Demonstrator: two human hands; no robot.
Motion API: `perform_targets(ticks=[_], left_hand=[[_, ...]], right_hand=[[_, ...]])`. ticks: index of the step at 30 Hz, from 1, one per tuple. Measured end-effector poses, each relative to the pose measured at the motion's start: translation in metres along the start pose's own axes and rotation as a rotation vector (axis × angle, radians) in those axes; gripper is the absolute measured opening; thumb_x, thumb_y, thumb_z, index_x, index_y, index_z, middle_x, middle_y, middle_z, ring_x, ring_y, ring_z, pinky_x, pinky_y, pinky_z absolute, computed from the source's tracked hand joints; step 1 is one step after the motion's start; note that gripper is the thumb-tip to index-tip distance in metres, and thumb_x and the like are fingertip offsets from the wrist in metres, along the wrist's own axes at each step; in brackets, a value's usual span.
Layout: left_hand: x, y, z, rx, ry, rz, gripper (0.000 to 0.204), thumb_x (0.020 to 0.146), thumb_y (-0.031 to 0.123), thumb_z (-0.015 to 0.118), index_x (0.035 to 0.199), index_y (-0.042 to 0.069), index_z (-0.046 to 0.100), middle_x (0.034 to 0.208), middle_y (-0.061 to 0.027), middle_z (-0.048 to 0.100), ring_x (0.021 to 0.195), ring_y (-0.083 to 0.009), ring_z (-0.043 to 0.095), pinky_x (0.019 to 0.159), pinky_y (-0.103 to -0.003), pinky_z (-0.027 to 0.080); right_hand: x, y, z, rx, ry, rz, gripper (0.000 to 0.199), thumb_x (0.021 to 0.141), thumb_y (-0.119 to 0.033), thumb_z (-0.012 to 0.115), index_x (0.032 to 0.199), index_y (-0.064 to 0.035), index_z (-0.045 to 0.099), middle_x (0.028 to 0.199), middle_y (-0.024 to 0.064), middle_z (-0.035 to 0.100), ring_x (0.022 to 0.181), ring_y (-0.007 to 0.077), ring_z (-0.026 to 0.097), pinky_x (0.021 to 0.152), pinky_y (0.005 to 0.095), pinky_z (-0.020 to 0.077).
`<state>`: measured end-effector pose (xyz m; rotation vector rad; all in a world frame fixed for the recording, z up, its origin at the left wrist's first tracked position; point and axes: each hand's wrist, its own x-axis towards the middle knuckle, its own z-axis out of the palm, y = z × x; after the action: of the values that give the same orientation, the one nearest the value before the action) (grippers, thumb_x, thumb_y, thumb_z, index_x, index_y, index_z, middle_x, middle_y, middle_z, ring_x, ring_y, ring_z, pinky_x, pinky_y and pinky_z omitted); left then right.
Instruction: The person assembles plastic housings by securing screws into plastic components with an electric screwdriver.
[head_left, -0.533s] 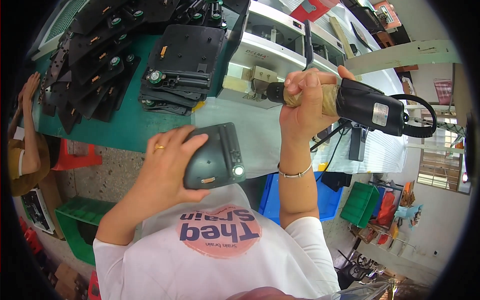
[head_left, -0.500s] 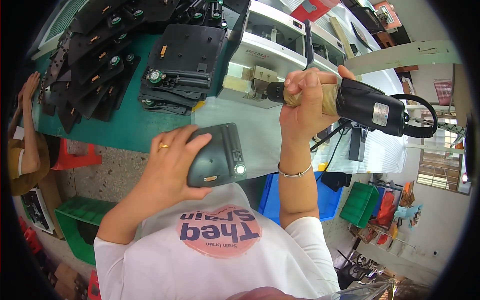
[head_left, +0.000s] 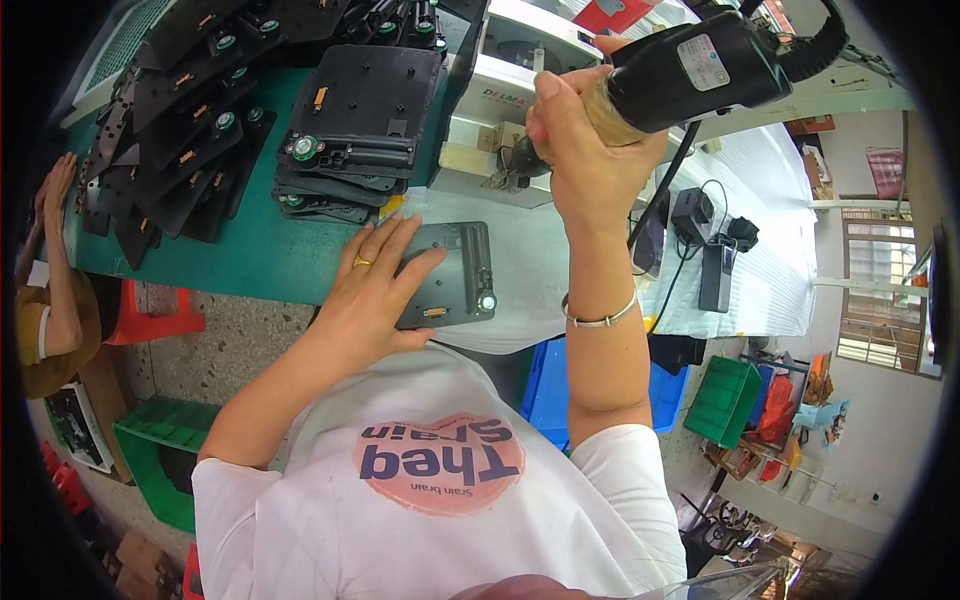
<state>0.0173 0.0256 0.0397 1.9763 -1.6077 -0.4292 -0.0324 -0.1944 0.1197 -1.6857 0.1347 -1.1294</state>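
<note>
The left hand [head_left: 368, 285] lies flat on a dark grey plastic panel [head_left: 450, 275], its fingers spread open and pressing the panel's left half down against the counter [head_left: 270, 255]; a gold ring sits on one finger. The panel lies on the pale sheet at the counter's near edge, close to the person's chest, with a small round green-white fitting at its 4 o'clock corner. At 1 o'clock from the panel, well above it, the right hand [head_left: 590, 140] has its fingers closed tightly around the tan grip of a black electric screwdriver [head_left: 690, 70], whose dark tip points down and left toward a white machine [head_left: 500, 100]; a silver bracelet circles that wrist. At 11 o'clock from the panel a stack of black panels [head_left: 355, 125] with green knobs rests on the green counter, and more of them spread out further toward 10 o'clock. At the far left edge another person's hand [head_left: 50, 190] rests by the counter.
</note>
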Motion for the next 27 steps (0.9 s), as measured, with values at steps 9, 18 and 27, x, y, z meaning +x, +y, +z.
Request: perform_targets(ticks=[9, 18, 27], left_hand=[[-0.009, -0.010, 0.011, -0.019, 0.084, 0.066, 0.073, 0.062, 0.024, 0.084, 0.126, 0.013, 0.052, 0.142, -0.0139, 0.040, 0.137, -0.0365, 0.031, 0.113, -0.054, 0.025], [-0.004, -0.005, 0.022, -0.046, 0.252, 0.276, 0.047, 0.061, 0.019, 0.082, 0.105, 0.015, 0.064, 0.117, -0.0073, 0.052, 0.119, -0.0287, 0.048, 0.099, -0.047, 0.036], [0.014, 0.013, 0.032, -0.161, 0.355, 0.196, 0.038, 0.064, 0.017, 0.082, 0.098, 0.015, 0.067, 0.106, -0.0019, 0.057, 0.104, -0.0245, 0.053, 0.086, -0.041, 0.039]], right_hand=[[-0.025, -0.009, -0.008, 0.055, 0.045, 0.077, 0.046, 0.084, 0.007, 0.065, 0.125, 0.0008, 0.044, 0.074, 0.0068, 0.061, 0.052, 0.0127, 0.055, 0.050, 0.0304, 0.0492], [-0.080, -0.034, -0.029, 0.351, 0.098, 0.134, 0.048, 0.086, 0.004, 0.062, 0.128, -0.0063, 0.040, 0.067, 0.0041, 0.051, 0.048, 0.0123, 0.045, 0.045, 0.0300, 0.0426], [-0.098, -0.047, -0.030, 0.436, 0.120, 0.195, 0.052, 0.086, 0.002, 0.063, 0.131, -0.0104, 0.040, 0.068, 0.0037, 0.051, 0.049, 0.0138, 0.046, 0.046, 0.0314, 0.0420]])
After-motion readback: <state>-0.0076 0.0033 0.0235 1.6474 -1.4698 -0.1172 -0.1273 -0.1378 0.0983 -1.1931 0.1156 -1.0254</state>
